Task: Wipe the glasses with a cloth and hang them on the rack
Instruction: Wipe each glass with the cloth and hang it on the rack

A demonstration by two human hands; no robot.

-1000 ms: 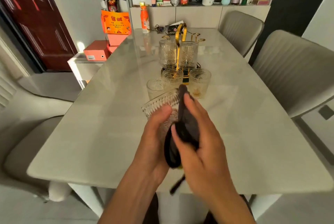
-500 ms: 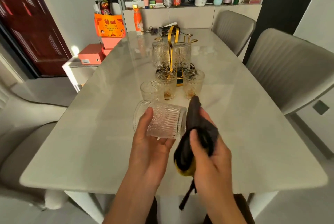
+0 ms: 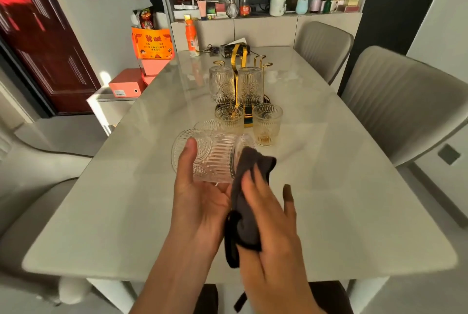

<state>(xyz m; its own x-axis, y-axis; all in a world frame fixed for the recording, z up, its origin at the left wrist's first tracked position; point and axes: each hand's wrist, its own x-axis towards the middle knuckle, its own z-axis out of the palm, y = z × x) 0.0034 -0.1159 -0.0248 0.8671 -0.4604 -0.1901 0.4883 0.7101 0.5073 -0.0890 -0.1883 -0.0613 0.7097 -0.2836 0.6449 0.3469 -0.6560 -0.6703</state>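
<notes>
My left hand (image 3: 200,194) grips a clear embossed glass (image 3: 212,159) lying on its side above the table, thumb over its wall. My right hand (image 3: 268,215) holds a dark grey cloth (image 3: 250,187) against the glass's right end. Behind them a gold wire rack (image 3: 239,70) stands mid-table with two glasses (image 3: 249,86) hung upside down on it. Two more glasses (image 3: 267,124) stand upright in front of the rack, and a third (image 3: 210,125) is partly hidden behind the held glass.
The pale marble table (image 3: 342,199) has grey chairs (image 3: 405,101) at the right and far end, another chair at the left. An orange bottle (image 3: 191,39) and small items sit at the far edge. A cluttered shelf runs behind.
The glass has turned onto its side in my left hand. My right hand has shifted the cloth from beside the glass onto its right end.
</notes>
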